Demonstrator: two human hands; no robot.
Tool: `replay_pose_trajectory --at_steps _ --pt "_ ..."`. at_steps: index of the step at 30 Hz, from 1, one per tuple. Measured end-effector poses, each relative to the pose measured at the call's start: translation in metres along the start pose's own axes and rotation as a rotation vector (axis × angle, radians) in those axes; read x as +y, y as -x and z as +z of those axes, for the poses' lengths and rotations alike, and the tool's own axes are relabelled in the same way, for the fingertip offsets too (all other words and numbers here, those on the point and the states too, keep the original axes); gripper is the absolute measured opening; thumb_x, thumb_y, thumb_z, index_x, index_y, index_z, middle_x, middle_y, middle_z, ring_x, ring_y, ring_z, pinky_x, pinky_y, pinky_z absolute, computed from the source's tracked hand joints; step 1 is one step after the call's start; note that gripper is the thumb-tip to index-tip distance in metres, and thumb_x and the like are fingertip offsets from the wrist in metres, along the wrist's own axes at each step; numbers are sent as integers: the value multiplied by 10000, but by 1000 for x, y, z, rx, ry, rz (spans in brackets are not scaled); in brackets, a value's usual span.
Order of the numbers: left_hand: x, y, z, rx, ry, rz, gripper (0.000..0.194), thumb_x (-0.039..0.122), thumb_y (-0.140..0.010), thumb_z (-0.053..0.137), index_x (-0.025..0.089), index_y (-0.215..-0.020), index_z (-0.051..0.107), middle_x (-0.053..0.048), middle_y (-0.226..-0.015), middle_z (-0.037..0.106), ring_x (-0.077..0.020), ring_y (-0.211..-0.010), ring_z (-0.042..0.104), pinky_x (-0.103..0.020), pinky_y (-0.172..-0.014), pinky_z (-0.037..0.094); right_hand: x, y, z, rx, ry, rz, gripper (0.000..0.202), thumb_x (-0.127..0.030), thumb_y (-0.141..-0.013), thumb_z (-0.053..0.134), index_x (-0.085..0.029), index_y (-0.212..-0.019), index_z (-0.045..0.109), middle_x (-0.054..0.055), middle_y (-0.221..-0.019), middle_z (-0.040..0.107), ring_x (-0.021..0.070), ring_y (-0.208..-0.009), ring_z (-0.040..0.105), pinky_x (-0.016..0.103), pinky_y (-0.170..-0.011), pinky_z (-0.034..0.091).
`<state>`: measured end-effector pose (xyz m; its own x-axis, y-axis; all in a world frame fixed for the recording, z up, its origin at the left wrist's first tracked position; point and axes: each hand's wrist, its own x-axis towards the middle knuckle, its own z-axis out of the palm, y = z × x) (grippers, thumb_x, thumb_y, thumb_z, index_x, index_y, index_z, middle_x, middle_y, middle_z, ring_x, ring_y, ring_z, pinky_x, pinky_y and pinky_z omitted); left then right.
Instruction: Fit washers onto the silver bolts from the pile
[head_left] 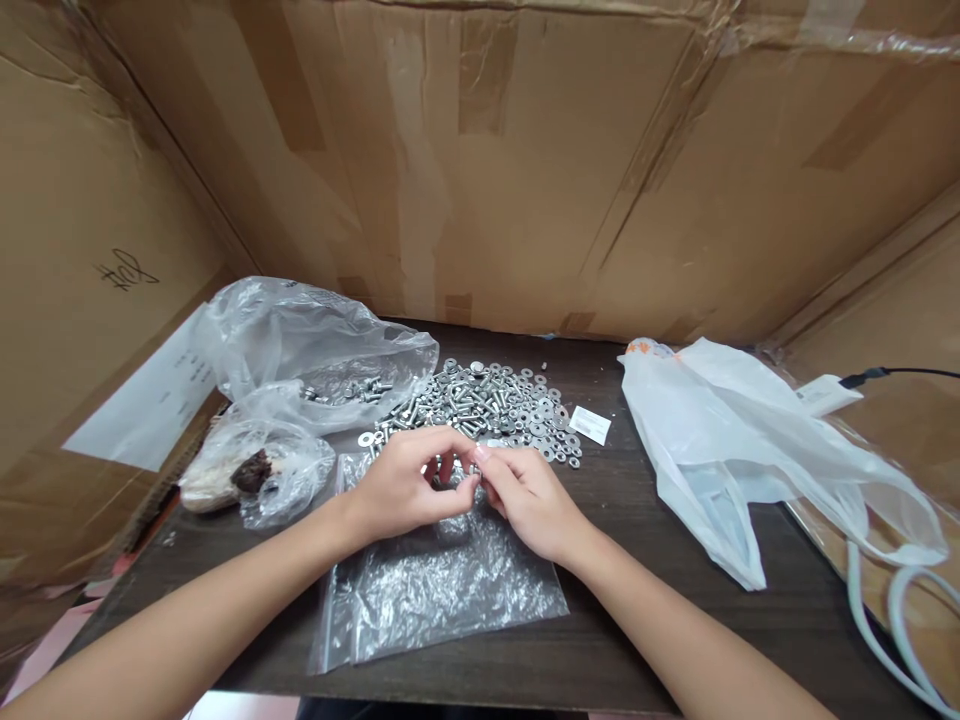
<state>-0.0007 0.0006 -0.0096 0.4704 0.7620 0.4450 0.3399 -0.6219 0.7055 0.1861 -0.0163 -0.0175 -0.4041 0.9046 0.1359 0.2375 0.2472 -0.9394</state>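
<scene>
One head-worn camera looks forward and down from the near side of the bolt-and-washer pile (487, 402), fairly close, its wide view reaching the cardboard wall (555, 200) behind the pile.

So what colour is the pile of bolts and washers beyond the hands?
The pile is silvery grey; it shows best in the head view.

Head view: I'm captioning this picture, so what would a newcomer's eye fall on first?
Probably the heap of shiny bolts and washers in the middle of the dark table, with the left hand and right hand meeting just in front of it. Next come the white plastic bag to the right and the tall cardboard behind.
</scene>
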Motion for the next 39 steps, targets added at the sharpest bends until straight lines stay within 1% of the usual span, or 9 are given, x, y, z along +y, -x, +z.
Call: replay_pose_trajectory --at_steps 3,6,14,21,27,29,34,36,39 --pt "0 0 0 -13 42 -65 119 105 -733 638 162 -822 693 28 -667 638 -89 -559 533 -200 -554 430 -2 1 -1 67 69 -71 303 -382 -996 494 -186 -767 526 -20 -659 495 123 -578 436 261 -554 329" --pt "1 -2 1 -38 92 -148 97 128 -730 638 156 -804 694 35 -611 600 -90 -525 513 -197 -519 409 -3 2 -3 60 43 -72 185 -348 -951 553 -188 -861 533 -20 -706 514 121 -585 445 249 -540 345" --pt "4 -5 -3 -75 183 -241 101 191 -782 657 151 -859 709 53 -573 516 -79 -505 438 -187 -489 359 -1 1 -4 73 76 -46 238 -379 -998 489 -183 -868 530 -21 -688 522 120 -582 448 251 -549 343" --pt "3 0 0 -11 29 -73 132 123 -745 669 161 -861 720 43 -638 595 -82 -555 506 -204 -576 421 1 0 -2 49 105 -12 518 -419 -1058 342 -187 -613 468 -19 -559 442 120 -530 411 273 -545 296" --pt "0 -3 0 -62 190 -284 100 164 -753 649 157 -835 706 47 -620 567 -78 -535 454 -185 -510 371 -2 1 -5 69 116 -86 185 -343 -966 541 -182 -876 557 -27 -687 510 119 -579 442 247 -551 326" --pt "0 -3 1 -65 187 -265 106 162 -756 646 157 -845 704 47 -622 568 -78 -532 454 -184 -507 372 -1 1 -4 57 97 -63 235 -350 -977 518 -185 -812 538 -31 -655 484 117 -566 425 249 -544 314" --pt "3 2 2 12 21 -52 103 138 -754 667 158 -851 695 39 -665 609 -72 -535 500 -193 -547 412 4 0 0 -1 3 72 563 -482 -1057 315 -195 -584 423 -26 -527 393 115 -498 361 275 -510 264" --pt "2 2 1 29 8 -53 90 145 -751 671 155 -838 692 33 -671 616 -73 -536 509 -196 -549 416 3 0 0 25 44 23 535 -458 -1061 318 -189 -622 465 -15 -570 439 124 -540 404 274 -543 296" --pt "-1 -2 -1 -30 127 -194 79 171 -762 654 156 -828 695 40 -621 581 -80 -531 489 -193 -527 400 -1 1 -2 77 122 -108 309 -380 -1027 437 -183 -822 558 -4 -712 524 133 -627 461 266 -604 349"
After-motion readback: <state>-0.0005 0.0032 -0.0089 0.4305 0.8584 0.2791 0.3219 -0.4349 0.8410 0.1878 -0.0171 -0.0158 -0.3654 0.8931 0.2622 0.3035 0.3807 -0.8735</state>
